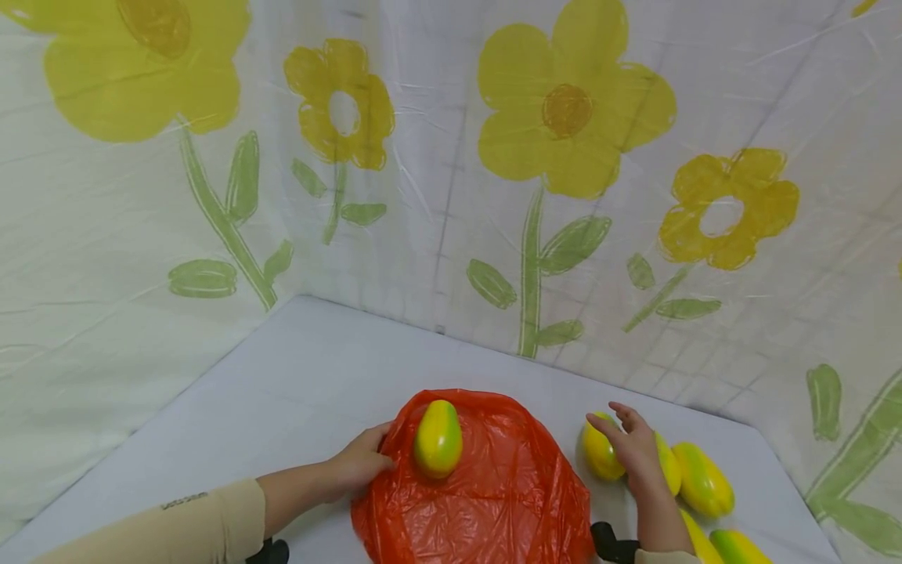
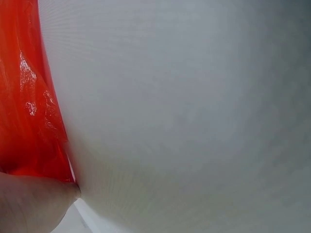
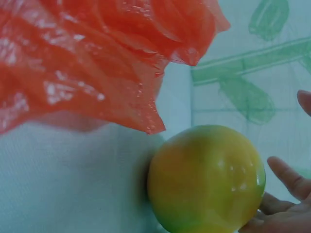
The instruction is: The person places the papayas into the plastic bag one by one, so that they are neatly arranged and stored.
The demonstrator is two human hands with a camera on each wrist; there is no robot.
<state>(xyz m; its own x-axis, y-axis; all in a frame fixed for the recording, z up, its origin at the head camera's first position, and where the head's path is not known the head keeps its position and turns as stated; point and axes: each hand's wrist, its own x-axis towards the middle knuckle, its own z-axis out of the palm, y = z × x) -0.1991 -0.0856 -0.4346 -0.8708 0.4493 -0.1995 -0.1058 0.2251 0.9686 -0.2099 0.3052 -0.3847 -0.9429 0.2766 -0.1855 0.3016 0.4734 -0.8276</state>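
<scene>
A red plastic bag (image 1: pixel 493 501) lies spread on the table with one yellow-green papaya (image 1: pixel 438 439) in it, near its upper left rim. My left hand (image 1: pixel 362 460) grips the bag's left edge between thumb and fingers; in the left wrist view, part of that hand (image 2: pixel 34 203) shows against the red plastic. My right hand (image 1: pixel 636 448) is to the right of the bag, fingers extended and apart over another papaya (image 1: pixel 599 454). In the right wrist view, this papaya (image 3: pixel 206 179) is close to the fingers (image 3: pixel 289 179); whether they touch it I cannot tell.
Several more papayas (image 1: pixel 702 479) lie on the white table (image 1: pixel 338 352) at right, beside and below my right hand. A flower-printed curtain (image 1: pixel 423 235) hangs along the table's far and left edges. Dark wrist gear (image 1: pixel 613 540) shows near the right sleeve.
</scene>
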